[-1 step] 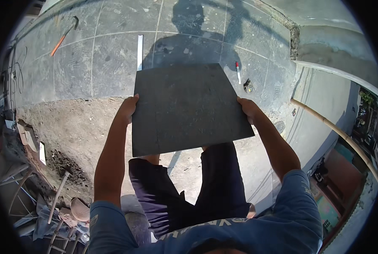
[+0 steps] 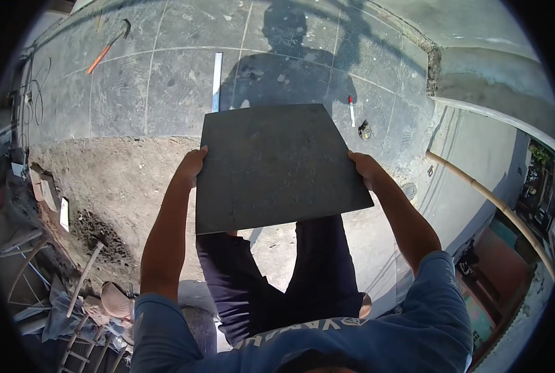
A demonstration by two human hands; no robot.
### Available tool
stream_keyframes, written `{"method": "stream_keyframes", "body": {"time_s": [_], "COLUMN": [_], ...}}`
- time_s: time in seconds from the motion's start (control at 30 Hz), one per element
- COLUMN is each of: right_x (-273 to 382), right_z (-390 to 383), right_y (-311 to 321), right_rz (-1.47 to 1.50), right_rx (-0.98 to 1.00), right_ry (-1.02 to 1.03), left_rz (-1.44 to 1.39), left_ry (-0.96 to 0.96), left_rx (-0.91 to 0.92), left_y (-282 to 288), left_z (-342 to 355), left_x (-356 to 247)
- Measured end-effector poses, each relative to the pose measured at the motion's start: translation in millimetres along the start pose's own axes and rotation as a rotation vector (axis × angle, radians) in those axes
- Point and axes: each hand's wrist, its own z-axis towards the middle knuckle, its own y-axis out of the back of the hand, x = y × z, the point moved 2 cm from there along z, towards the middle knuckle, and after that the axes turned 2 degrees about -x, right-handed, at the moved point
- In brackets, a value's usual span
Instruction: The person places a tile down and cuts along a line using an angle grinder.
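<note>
A large dark grey square floor tile (image 2: 277, 168) is held up in front of my body, above my thighs. My left hand (image 2: 192, 165) grips its left edge, thumb on the upper face. On the opposite edge my right hand (image 2: 364, 166) grips in the same way; the fingers of both hands are mostly hidden beneath. Beyond the tile lies a floor of laid grey tiles (image 2: 178, 93) with pale joints, and my shadow falls across it. Bare sandy ground (image 2: 128, 165) borders that floor on the near side.
On the laid tiles are an orange-handled hammer (image 2: 106, 50), a metal ruler (image 2: 217, 81), a red-capped white marker (image 2: 351, 112) and a small dark round object (image 2: 365, 129). A bamboo pole (image 2: 476, 186) runs along the right. Tools and a wooden ladder (image 2: 81, 345) crowd the lower left.
The view has shifted slightly, so the floor and its tools sit a little further right. The tile appears slightly lower in view, still between both hands.
</note>
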Motion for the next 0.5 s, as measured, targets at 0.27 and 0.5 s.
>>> {"method": "stream_keyframes", "body": {"time_s": [0.27, 0.5], "right_x": [-23.7, -31.2], "right_z": [-295.6, -347.2], "right_y": [-105.5, -248.4], "right_rz": [-0.466, -1.021], "right_rx": [0.159, 0.082], "right_ry": [-0.099, 0.303], "left_rz": [0.082, -0.099], "left_ry": [0.265, 0.003], "left_rx": [-0.220, -0.349], "left_y": [151.6, 271.6], "left_z": [-324.9, -419.9], "left_x": [152.7, 295.1]}}
